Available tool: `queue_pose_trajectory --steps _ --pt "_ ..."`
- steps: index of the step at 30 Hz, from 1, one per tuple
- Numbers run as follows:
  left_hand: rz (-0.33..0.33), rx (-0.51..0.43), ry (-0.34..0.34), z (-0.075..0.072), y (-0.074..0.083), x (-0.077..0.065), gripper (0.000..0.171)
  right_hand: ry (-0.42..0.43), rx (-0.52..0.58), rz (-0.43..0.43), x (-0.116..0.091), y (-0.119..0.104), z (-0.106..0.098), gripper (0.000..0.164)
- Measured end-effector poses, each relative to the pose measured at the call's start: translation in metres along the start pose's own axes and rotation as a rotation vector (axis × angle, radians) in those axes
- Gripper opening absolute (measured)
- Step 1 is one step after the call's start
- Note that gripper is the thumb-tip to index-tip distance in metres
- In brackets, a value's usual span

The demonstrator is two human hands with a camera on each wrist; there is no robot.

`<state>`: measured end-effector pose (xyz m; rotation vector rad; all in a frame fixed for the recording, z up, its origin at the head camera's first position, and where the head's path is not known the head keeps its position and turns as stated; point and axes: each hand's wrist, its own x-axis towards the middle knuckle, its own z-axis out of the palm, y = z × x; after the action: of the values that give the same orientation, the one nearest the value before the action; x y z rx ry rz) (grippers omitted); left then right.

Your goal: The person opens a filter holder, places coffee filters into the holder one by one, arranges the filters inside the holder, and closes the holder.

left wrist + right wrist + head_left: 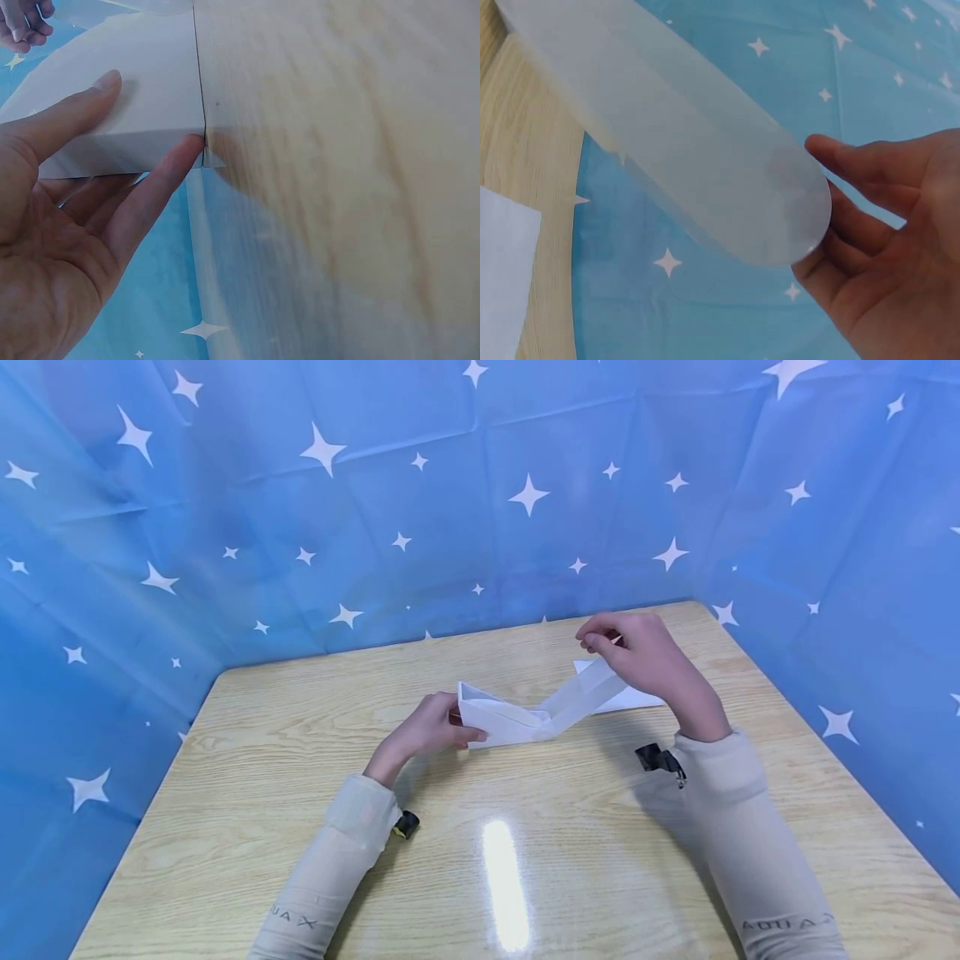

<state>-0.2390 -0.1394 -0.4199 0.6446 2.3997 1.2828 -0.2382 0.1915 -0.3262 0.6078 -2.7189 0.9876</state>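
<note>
My left hand (pixel 431 727) grips the left end of a white box (pixel 498 720), thumb on its near side. In the left wrist view the thumb lies on the box's broad white face (pixel 150 67) and a finger reaches its corner. A translucent strip (pixel 581 693) stretches from the box's right end up to my right hand (pixel 637 647). In the right wrist view the strip (pixel 705 142) has a rounded end, held between the thumb and curled fingers; pinkish shapes show through it. From the head view, the hand hides that end.
A white sheet (pixel 633 699) lies on the wooden table (pixel 315 710), behind the strip and below my right hand. Blue cloth with white stars (pixel 450 510) hangs around the table's back and sides. Small black devices (pixel 660 760) sit at both wrists.
</note>
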Motion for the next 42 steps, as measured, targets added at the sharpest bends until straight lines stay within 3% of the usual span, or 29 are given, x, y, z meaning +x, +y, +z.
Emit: queue_pose_trajectory --steps 13,27,35,42 --pt "-0.008 -0.001 0.008 0.001 0.002 -0.002 0.04 0.032 -0.007 0.013 0.0 0.019 -0.007 0.023" --pt "-0.02 0.003 0.009 0.001 0.001 -0.001 0.041 -0.031 -0.048 0.088 0.0 0.043 -0.007 0.022" --pt "-0.017 0.012 0.014 0.001 0.001 -0.001 0.039 -0.098 -0.054 0.138 0.0 0.052 -0.004 0.022" --pt "-0.018 0.016 0.013 0.001 0.001 -0.001 0.038 -0.251 -0.06 0.193 0.0 0.065 0.001 0.031"
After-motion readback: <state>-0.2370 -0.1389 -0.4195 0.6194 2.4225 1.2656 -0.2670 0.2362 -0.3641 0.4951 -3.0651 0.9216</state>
